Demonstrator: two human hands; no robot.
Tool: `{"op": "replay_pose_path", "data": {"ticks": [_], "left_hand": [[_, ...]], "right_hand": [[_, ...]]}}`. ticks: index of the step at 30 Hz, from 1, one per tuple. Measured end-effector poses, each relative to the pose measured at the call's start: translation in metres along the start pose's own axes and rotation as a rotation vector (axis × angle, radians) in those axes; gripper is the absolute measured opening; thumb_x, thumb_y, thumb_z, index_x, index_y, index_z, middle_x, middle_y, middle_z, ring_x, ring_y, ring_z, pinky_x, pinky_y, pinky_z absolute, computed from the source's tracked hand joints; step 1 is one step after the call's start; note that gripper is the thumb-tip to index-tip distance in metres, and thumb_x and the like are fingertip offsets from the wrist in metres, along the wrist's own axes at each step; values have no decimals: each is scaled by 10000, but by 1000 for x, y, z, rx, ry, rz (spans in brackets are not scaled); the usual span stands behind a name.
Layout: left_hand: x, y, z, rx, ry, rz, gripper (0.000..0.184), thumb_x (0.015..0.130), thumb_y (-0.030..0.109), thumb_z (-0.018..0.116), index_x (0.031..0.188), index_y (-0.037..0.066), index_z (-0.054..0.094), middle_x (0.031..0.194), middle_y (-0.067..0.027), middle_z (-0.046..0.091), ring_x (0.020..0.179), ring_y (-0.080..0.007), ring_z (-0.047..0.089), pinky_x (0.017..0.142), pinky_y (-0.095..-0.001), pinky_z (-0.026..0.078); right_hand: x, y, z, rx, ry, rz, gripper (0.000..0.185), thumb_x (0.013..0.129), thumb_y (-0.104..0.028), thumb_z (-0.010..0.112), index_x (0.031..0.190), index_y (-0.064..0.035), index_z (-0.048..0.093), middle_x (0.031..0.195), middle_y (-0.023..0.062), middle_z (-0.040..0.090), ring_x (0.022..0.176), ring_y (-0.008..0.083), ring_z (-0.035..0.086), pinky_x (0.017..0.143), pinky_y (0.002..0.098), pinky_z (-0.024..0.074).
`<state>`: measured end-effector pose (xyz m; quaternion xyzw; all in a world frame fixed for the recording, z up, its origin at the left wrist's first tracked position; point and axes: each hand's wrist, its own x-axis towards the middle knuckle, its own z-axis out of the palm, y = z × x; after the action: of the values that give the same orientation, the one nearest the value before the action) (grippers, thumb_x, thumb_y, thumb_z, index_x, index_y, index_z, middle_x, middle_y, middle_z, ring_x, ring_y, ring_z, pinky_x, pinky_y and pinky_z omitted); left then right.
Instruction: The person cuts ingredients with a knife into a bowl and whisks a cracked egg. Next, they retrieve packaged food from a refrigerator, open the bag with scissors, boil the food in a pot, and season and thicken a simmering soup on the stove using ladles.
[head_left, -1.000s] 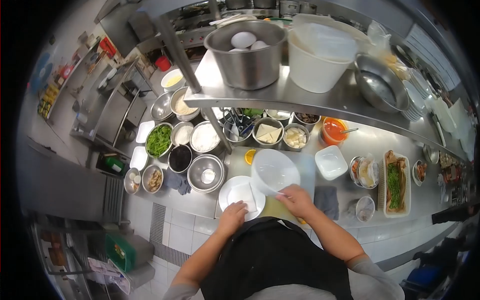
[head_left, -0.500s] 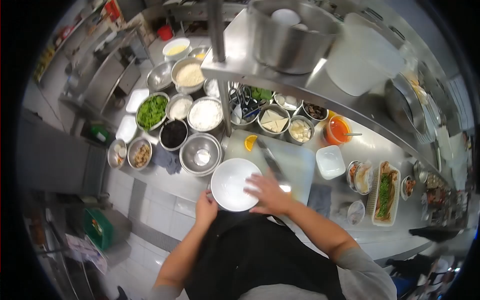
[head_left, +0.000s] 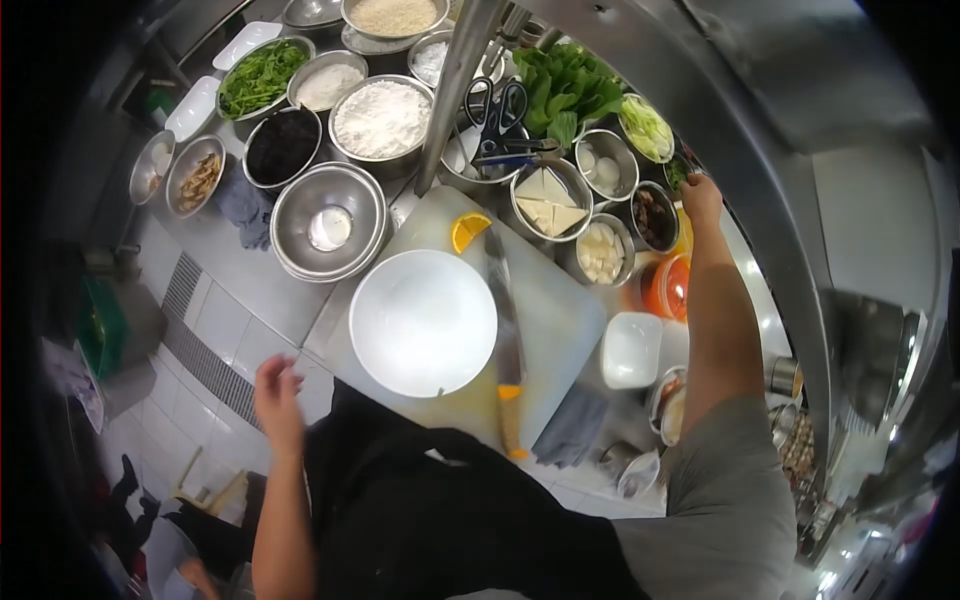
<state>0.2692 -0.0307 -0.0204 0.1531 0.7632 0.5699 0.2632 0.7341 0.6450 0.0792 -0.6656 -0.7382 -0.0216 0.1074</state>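
A white bowl (head_left: 423, 322) stands on the cutting board (head_left: 560, 335), with a small green bit at its near rim. Beside it on the board lie a knife (head_left: 504, 300) with an orange and yellow handle and an orange wedge (head_left: 469, 232). My left hand (head_left: 278, 395) hangs left of the bowl, empty, its fingers loosely curled and apart. My right hand (head_left: 700, 197) reaches far forward to the right, at a small container of chopped greens (head_left: 677, 172); its fingertips are too small to make out.
Steel bowls of white powder (head_left: 382, 119), black food (head_left: 283, 147), leafy greens (head_left: 262, 78) and white triangles (head_left: 548, 200) line the back. Stacked empty bowls (head_left: 329, 222) stand left. A metal shelf (head_left: 760, 170) overhangs the right. Another person (head_left: 170, 555) is at the lower left.
The white bowl now rests on the board, and both hands are off it. My left hand has moved left; my right hand has reached forward and right. The view has shifted closer over the counter.
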Motion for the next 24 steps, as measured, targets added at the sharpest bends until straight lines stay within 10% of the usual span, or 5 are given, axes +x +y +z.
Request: {"op": "replay_pose_path", "data": {"ticks": [11,24], "left_hand": [[-98,-105,-116,174,320,-329,245,981,195,677,1180,58,636,1039,-24,685,860,-105,634,718,-236,455],[-93,-114,-106,304,49,-289,169,1003,52,589,1151,-20,629,1060,-65,681,977,-128,627,891,-282,505]], "right_hand": [[57,20,19,-21,-84,-197,230,796,-188,761,996,-78,793,962,140,775,942,290,744,880,403,563],[19,7,-2,-7,27,-169,222,816,-199,704,998,-125,809,963,131,775,926,297,744,873,394,564]]}}
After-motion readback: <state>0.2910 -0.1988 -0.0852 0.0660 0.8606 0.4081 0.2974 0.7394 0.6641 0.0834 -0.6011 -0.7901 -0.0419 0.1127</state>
